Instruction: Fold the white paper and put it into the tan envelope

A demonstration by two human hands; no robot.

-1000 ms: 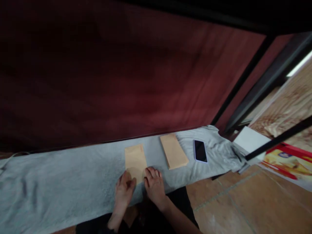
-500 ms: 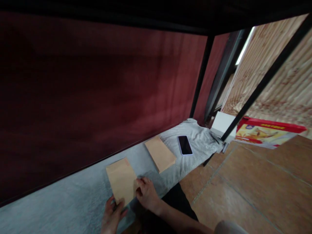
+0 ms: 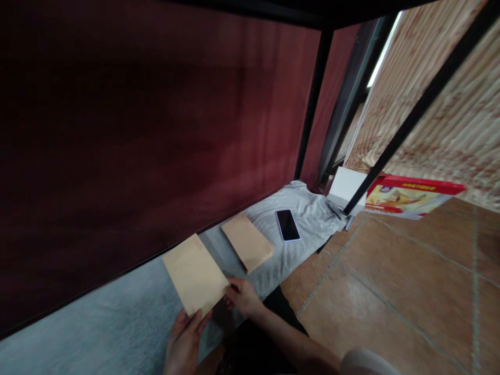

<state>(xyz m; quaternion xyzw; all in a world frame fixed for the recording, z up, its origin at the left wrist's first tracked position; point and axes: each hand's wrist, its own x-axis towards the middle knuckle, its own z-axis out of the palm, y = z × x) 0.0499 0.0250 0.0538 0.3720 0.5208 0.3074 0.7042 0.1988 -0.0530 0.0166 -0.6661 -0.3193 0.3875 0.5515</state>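
A tan kraft-paper envelope (image 3: pixel 195 272) is held at a slant over the grey cloth, with faint reddish print near its far edge. My left hand (image 3: pixel 186 336) grips its near left corner, fingers closed on the paper. At the near right corner, my right hand (image 3: pixel 242 298) pinches the edge; its fingertips are partly hidden. Just beyond, a stack of similar envelopes (image 3: pixel 248 242) lies flat. To the right of that stack a phone (image 3: pixel 288 225) with a pale purple rim lies face up, its screen dark.
Grey cloth (image 3: pixel 113 317) covers the narrow bench along a dark red panel (image 3: pixel 187 120). Black frame bars (image 3: pixel 312 104) rise at the far end. Beyond stand a white box (image 3: pixel 347 185) and a red-and-yellow carton (image 3: pixel 406 197). Tiled floor (image 3: pixel 394 271) lies to the right.
The held envelope now looks larger and tilted more towards me, its near corners in both hands. My left hand has closed further over its corner. The camera view has shifted slightly.
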